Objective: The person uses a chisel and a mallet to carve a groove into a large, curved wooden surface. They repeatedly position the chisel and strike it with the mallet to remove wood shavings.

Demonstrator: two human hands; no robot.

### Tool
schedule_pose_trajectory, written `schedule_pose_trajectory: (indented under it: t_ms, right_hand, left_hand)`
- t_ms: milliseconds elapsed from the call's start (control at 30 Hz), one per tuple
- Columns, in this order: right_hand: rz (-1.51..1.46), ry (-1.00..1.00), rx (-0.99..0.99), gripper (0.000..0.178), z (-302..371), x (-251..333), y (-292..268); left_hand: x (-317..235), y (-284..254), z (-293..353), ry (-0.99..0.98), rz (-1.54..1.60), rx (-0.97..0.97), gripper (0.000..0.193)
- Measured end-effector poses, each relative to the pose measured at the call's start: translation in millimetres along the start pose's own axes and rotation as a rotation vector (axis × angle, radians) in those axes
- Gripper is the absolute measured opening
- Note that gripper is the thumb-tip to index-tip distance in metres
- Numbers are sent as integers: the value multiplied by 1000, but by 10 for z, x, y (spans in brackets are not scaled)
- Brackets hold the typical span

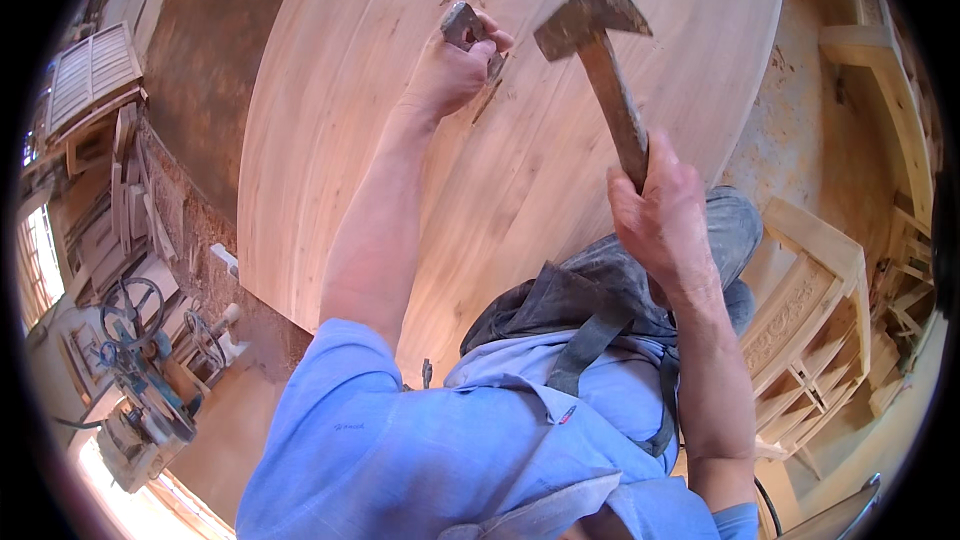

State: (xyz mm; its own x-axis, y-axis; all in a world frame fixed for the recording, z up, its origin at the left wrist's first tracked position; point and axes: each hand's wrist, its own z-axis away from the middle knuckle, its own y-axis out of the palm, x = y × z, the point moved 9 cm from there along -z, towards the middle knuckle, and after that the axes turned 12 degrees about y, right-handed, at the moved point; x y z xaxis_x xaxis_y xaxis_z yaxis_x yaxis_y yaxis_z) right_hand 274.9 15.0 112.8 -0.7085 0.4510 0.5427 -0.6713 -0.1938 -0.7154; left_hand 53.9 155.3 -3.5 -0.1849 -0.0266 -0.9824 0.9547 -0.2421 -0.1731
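A large pale wooden panel (320, 130) with a curved outline lies in front of me. Over its middle, my left hand (450, 75) is closed around a chisel (461, 26), whose worn grey top sticks out above the fist. Most of the chisel is hidden by the fingers. Just beside that hand, a narrow dark slot (487, 102) with a few chips shows in the wood. My right hand (662, 210) grips the wooden handle of a hatchet (592, 18), raised above the panel to the right of the chisel. Its head is slightly blurred, with the flared edge facing right.
Carved wooden furniture frames (800, 310) stand close on my right. At the lower left is a machine with handwheels (130, 310). Stacked boards (125, 190) and a slatted wooden piece (95, 75) lie further left. Sawdust and shavings (780, 130) cover parts of the floor.
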Motion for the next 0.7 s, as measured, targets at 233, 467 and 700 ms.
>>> schedule_pose_trajectory:
  t_ms: [233, 467, 700]
  right_hand:
    - [30, -323, -198, 17, 47, 1003, -417]
    - [347, -401, -66, 10, -211, 1092, -163]
    - [477, -241, 106, 21, -332, 920, 103]
  left_hand:
    - [129, -12, 28, 47, -41, -37, 13]
    - [-48, 14, 126, 97, -145, -154, 17]
    - [103, -8, 28, -18, -346, -65, 16]
